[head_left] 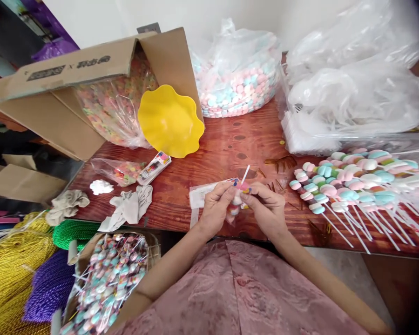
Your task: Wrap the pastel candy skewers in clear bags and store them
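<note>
White stick (245, 174) jutting up between them, left hand (214, 208) and right hand (267, 208) pinch a wrapped marshmallow skewer (236, 200), its body hanging just below; too hard a tug might tear the wrapper (231, 218).

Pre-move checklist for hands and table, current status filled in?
1. Left hand gripping the white-sticked marshmallow skewer: ok.
2. Right hand on the same skewer: ok.
3. Its marshmallows undamaged: cannot tell, fingers partly cover them.
4. Reddish-brown wooden table free of loose bits near the right hand: not ok, thin amber strips lie there.
5. Scalloped yellow bowl apart from both hands: ok.
6. Pastel marshmallow skewer pile apart from the right hand: ok.
</note>
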### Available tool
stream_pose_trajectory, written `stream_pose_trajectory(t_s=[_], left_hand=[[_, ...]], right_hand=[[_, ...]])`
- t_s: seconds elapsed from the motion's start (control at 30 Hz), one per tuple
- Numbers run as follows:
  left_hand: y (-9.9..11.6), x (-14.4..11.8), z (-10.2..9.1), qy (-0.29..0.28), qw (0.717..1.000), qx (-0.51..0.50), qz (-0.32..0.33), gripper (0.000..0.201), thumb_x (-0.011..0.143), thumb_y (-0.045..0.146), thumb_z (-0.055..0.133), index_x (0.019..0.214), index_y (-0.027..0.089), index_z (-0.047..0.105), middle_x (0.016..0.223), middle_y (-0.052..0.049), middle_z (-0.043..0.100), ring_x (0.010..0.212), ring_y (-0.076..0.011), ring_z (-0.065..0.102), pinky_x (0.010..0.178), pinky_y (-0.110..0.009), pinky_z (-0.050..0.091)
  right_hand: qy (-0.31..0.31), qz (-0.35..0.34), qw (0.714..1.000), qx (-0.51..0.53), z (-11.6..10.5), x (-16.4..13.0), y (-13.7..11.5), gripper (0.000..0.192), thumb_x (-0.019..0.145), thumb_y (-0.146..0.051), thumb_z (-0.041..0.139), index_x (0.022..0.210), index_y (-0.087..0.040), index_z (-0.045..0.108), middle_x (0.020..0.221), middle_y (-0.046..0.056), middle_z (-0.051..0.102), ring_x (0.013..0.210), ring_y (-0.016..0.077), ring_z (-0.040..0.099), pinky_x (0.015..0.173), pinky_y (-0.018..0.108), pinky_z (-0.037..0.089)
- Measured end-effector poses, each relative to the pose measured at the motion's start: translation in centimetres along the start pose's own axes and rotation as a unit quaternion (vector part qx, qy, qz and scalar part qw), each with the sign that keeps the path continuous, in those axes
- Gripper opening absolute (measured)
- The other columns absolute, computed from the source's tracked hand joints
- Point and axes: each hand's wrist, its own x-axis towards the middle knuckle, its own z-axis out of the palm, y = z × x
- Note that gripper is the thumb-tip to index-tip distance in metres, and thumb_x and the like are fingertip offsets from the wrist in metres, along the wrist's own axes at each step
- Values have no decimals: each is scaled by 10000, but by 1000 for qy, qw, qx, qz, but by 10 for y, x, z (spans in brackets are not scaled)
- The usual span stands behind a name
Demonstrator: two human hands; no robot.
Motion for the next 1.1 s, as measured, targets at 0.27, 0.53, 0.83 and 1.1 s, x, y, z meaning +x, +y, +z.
stream_pose_trajectory(t_s=[0.27, 0.53, 0.83, 1.1], left_hand=[[1, -6, -12, -90, 992, 53, -76, 491, 737, 616, 725, 809, 138, 643, 739, -1, 591, 674, -93, 527, 646, -218, 456], [11, -4, -34, -193, 952, -36, -237, 407, 715, 497, 754, 756, 109, 638, 705, -62, 663, 652, -179, 675, 635, -318, 571], [4, -5, -46, -366, 866, 47, -338, 445, 725, 530, 740, 868, 153, 550, 651, 7, 590, 460, -102, 544, 421, -203, 412], [12, -22, -31, -309, 701, 636, 89, 217, 912, 177, 386, 800, 153, 570, 886, -91, 607, 837, -195, 551, 800, -358, 478]], right_hand=[[56, -74, 993, -77, 8, 0, 7, 95, 876, -229, 591, 810, -225, 659, 784, 19, 604, 729, 156, 567, 666, 310, 476], [-70, -317, 882, -341, -25, 13, -4, 354, 922, -147, 483, 1217, -284, 620, 1214, 83, 653, 1127, 241, 574, 922, 443, 425], [-304, -424, 744, -418, -41, -9, -20, 249, 967, -120, 412, 1003, -154, 656, 723, 12, 612, 823, 176, 525, 873, 417, 336], [-320, -35, 849, -419, -25, -32, 0, 256, 916, -163, 490, 705, -169, 635, 757, 24, 662, 752, 144, 510, 727, 326, 290]])
